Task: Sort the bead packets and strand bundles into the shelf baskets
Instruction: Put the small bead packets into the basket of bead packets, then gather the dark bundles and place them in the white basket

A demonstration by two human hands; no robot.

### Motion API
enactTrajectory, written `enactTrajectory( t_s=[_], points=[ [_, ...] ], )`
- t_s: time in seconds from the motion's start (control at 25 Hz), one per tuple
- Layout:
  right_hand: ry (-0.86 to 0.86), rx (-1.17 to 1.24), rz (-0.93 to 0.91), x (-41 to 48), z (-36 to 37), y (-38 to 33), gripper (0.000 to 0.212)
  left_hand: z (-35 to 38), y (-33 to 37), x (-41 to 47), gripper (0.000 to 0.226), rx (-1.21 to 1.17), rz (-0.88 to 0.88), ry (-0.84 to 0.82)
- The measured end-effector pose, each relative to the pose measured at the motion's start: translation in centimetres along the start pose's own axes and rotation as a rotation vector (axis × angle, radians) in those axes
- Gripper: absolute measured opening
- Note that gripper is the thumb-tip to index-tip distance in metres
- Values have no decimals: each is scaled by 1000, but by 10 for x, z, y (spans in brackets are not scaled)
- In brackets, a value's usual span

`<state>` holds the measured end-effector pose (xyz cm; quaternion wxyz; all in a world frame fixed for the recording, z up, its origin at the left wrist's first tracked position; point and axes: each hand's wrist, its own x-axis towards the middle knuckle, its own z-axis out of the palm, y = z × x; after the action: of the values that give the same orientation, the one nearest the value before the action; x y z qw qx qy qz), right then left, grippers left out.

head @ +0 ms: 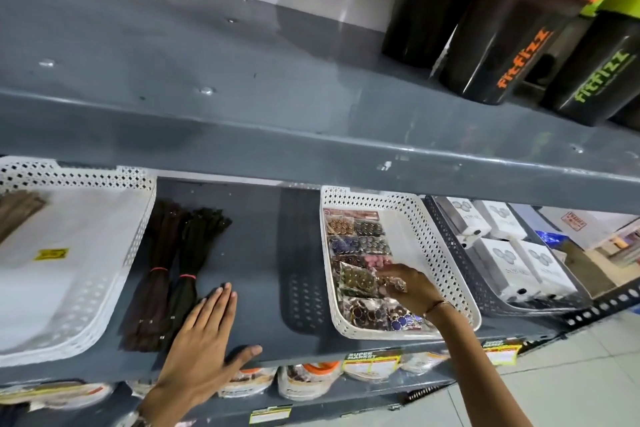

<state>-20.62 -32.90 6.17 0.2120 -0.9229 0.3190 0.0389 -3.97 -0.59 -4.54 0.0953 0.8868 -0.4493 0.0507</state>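
Two dark strand bundles (166,270), each tied with a red band, lie on the grey shelf (256,253) between two white perforated baskets. My left hand (204,340) rests flat and open on the shelf just right of the bundles, touching their lower end. The left basket (114,274) holds a brown bundle (17,211) at its far left. The right basket (433,253) holds several bead packets (356,236). My right hand (412,284) is inside it, fingers pinched on a clear bead packet (358,279) lying over the others.
A dark grey basket (460,253) with white boxes (526,263) stands right of the white one. Black shaker bottles (512,31) with orange and green lids stand on the upper shelf. Bagged goods (304,381) sit on the shelf below.
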Motion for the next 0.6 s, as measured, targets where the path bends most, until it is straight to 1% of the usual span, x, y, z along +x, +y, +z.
enactTrajectory(
  t_s=[0.04,0.16,0.2,0.24,0.28,0.32,0.36,0.4,0.44,0.48,0.52,0.6],
  points=[
    [20,-22,9,-1,3,5,30,0,0,0,93,-3,-3,-12],
    [-17,-122,57,-6,2,6,32,-4,0,-1,93,-31,-7,-28],
    [20,-109,61,-8,-1,-3,33,-6,2,-1,92,-48,-4,-17],
    [117,-68,39,-9,-4,-19,34,-9,3,-1,90,-71,-7,7],
    [252,1,-16,-10,-2,-41,33,-14,3,-1,87,-85,-10,63],
    [388,79,-91,-12,1,-67,32,-22,2,0,84,-96,-18,124],
    [466,135,-171,-14,8,-96,31,-31,-2,5,80,-106,-36,189],
    [475,158,-238,-15,21,-127,29,-39,-11,11,77,-119,-81,248],
    [445,159,-296,-14,39,-156,26,-45,-24,19,75,-142,-148,299],
    [403,145,-329,-10,60,-181,25,-51,-37,28,74,-176,-237,314],
    [368,133,-352,-4,81,-205,28,-53,-52,35,75,-206,-316,316],
    [290,168,-340,8,116,-248,35,-50,-74,43,76,-253,-392,202]
  ],
)
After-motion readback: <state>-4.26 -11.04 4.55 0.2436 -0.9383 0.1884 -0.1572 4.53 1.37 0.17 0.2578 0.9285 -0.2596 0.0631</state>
